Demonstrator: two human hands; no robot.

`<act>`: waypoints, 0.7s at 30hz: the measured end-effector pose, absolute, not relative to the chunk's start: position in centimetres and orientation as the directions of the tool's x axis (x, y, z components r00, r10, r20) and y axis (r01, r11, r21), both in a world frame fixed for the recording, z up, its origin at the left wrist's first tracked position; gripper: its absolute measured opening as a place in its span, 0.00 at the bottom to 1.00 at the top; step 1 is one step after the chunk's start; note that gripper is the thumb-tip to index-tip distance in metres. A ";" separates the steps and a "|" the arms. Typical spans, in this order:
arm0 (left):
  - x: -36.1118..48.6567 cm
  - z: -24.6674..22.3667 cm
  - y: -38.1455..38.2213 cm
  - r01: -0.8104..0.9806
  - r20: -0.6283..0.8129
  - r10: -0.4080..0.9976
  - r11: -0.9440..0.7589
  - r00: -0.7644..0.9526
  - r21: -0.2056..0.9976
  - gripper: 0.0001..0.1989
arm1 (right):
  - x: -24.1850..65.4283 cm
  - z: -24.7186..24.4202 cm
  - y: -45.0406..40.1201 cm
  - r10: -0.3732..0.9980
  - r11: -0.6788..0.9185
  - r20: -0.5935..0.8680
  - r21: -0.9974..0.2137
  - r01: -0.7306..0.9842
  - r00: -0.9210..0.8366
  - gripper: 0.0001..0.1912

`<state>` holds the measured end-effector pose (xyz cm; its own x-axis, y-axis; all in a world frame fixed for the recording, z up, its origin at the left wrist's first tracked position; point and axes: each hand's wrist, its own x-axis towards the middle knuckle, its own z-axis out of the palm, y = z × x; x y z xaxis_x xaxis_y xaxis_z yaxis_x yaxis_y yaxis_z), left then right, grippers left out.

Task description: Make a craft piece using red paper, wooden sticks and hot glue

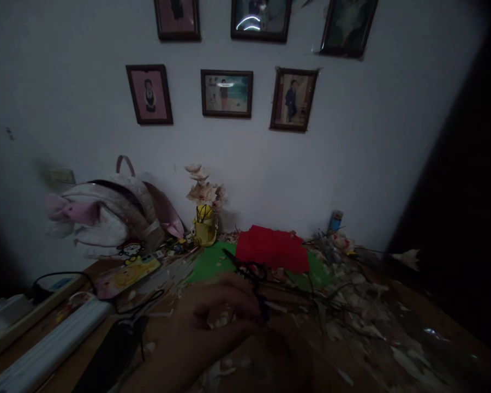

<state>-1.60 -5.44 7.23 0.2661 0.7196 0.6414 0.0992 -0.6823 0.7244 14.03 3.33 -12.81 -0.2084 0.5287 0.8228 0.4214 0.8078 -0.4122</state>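
Note:
Low in the middle of the dim head view is my left hand (213,322), its thumb and fingers brought together around something small and dark that I cannot make out. To its right, my right hand (286,349) is very dark and blurred, and its fingers do not show clearly. Just beyond the left hand lie black-handled scissors (249,268), over green paper (210,262) and beside a red sheet (272,250). Paper scraps (364,305) are spread thickly on the right.
A yellow pot (205,233) with paper flowers (204,191) stands against the wall. At the left are a white backpack (106,210), a phone-like black object (112,355), a white strip (49,349) and a power strip (24,316). The wooden table (442,316) ends at the right.

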 end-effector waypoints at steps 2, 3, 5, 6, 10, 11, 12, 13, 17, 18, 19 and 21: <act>-1.5 7.3 -5.4 0.094 0.629 0.730 -0.669 0.267 0.738 0.02 | 14.1 -12.2 2.7 0.535 0.803 0.820 -0.421 0.421 -0.200 0.11; -1.4 7.3 -5.3 0.097 0.622 0.734 -0.664 0.270 0.741 0.02 | 14.2 -11.9 2.2 0.539 0.800 0.820 -0.427 0.422 -0.193 0.10; -1.3 7.3 -5.3 0.113 0.618 0.735 -0.664 0.278 0.739 0.03 | 14.6 -11.2 0.9 0.551 0.789 0.817 -0.443 0.426 -0.171 0.11; -1.3 7.3 -5.3 0.124 0.620 0.734 -0.668 0.278 0.734 0.03 | 14.8 -10.9 0.3 0.554 0.785 0.817 -0.449 0.427 -0.161 0.11; -1.2 7.0 -5.5 0.168 0.641 0.713 -0.695 0.283 0.699 0.05 | 15.2 -9.9 -1.5 0.552 0.784 0.823 -0.460 0.417 -0.132 0.12; -1.2 6.9 -5.5 0.175 0.642 0.708 -0.700 0.295 0.692 0.05 | 15.1 -9.8 -1.7 0.552 0.784 0.824 -0.462 0.414 -0.126 0.12; -1.2 6.8 -5.6 0.178 0.642 0.703 -0.705 0.308 0.686 0.06 | 15.1 -9.7 -1.8 0.552 0.784 0.825 -0.465 0.412 -0.121 0.12; -1.2 6.8 -5.6 0.179 0.642 0.698 -0.709 0.318 0.682 0.06 | 14.9 -9.8 -1.7 0.553 0.783 0.825 -0.467 0.410 -0.115 0.11; -1.2 6.6 -5.4 0.176 0.678 0.662 -0.744 0.318 0.644 0.08 | 14.5 -10.4 -1.0 0.548 0.786 0.830 -0.472 0.399 -0.099 0.11; -1.3 6.6 -5.4 0.175 0.695 0.648 -0.758 0.311 0.629 0.08 | 14.4 -10.7 -0.7 0.543 0.791 0.834 -0.469 0.393 -0.098 0.10; -1.3 6.5 -5.3 0.175 0.708 0.637 -0.768 0.306 0.616 0.08 | 14.3 -10.9 -0.3 0.537 0.796 0.838 -0.465 0.387 -0.097 0.11; -1.4 6.4 -5.4 0.189 0.714 0.633 -0.773 0.299 0.606 0.09 | 14.0 -11.3 0.2 0.525 0.806 0.846 -0.459 0.375 -0.093 0.12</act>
<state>-1.40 -5.36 6.45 0.2985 0.6332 0.7141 0.1889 -0.7726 0.6061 14.05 0.23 -11.33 -0.0927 0.5249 0.8461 0.3752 0.8055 -0.4586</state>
